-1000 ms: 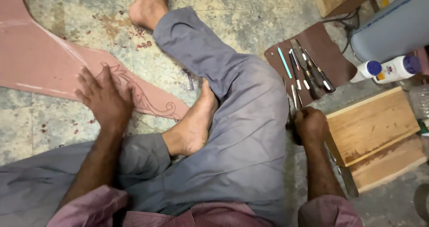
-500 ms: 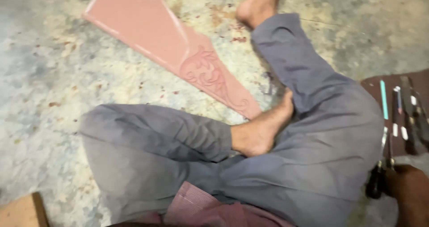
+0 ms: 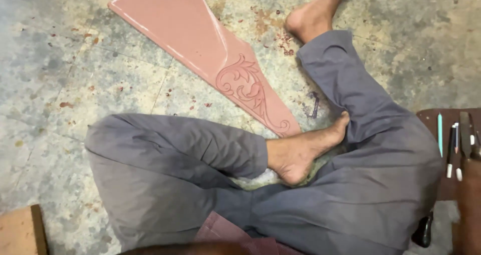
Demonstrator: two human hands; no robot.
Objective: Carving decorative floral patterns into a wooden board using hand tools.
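Carving tools (image 3: 453,144) lie on a brown tray (image 3: 428,119) at three o'clock; the right forearm (image 3: 471,205) reaches there, its grip hidden. Pink carved panel (image 3: 210,49), now bare at twelve o'clock; the left hand has left it.

A floor-level carving workshop: a carved pink panel (image 3: 210,59), a roll of chisels (image 3: 453,144), stained stone floor (image 3: 60,84).

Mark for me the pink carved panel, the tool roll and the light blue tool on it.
pink carved panel (image 3: 200,44), head view, on its plain flat face.
tool roll (image 3: 430,120), head view, on its bare dark upper-left corner.
light blue tool (image 3: 440,129), head view, mid-shaft.
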